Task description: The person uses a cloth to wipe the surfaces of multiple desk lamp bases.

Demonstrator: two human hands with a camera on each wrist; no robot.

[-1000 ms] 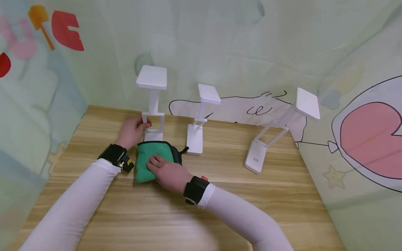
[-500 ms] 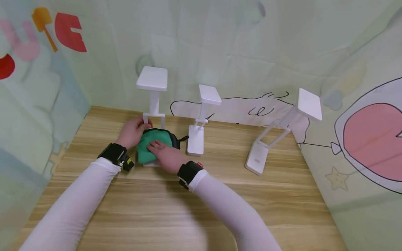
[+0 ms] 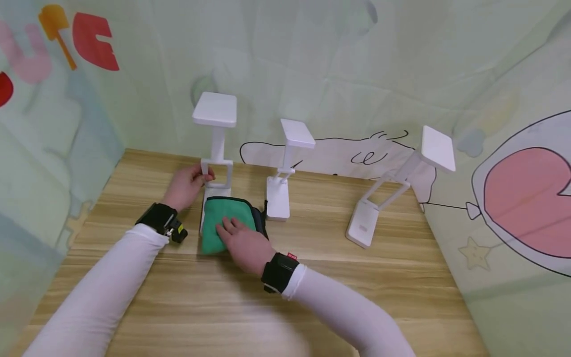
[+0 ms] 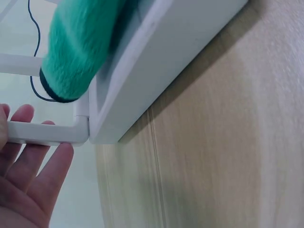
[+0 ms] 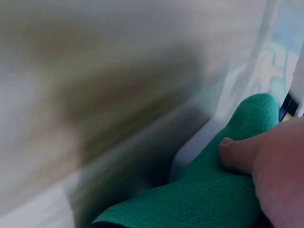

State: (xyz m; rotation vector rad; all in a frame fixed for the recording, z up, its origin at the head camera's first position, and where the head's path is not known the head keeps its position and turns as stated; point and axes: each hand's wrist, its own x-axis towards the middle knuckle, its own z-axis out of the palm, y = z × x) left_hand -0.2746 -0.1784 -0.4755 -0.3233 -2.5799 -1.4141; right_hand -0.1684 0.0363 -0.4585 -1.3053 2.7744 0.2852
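The left white desk lamp (image 3: 216, 110) stands upright near the back of the table. My left hand (image 3: 185, 187) pinches one side bar of its hinged arm; in the left wrist view, thumb and fingers are around the bar (image 4: 45, 133). A green fleecy cleaning cloth (image 3: 214, 223) with black trim and a dark underside lies over the lamp's base (image 3: 217, 192), hiding most of it. My right hand (image 3: 250, 248) presses flat on this cloth with its fingers extended. In the right wrist view the thumb (image 5: 240, 152) lies along the green cloth.
A smaller white lamp (image 3: 277, 199) stands just right of the cloth, close to its dark edge. Another white lamp (image 3: 363, 223) leans its arm at the right of the wooden table (image 3: 223, 317). A printed curtain (image 3: 348, 69) hangs behind and at both sides.
My right hand slid the cloth up the lamp's base toward the arm, then back down toward me and slightly right. The left hand keeps its hold on the lamp.
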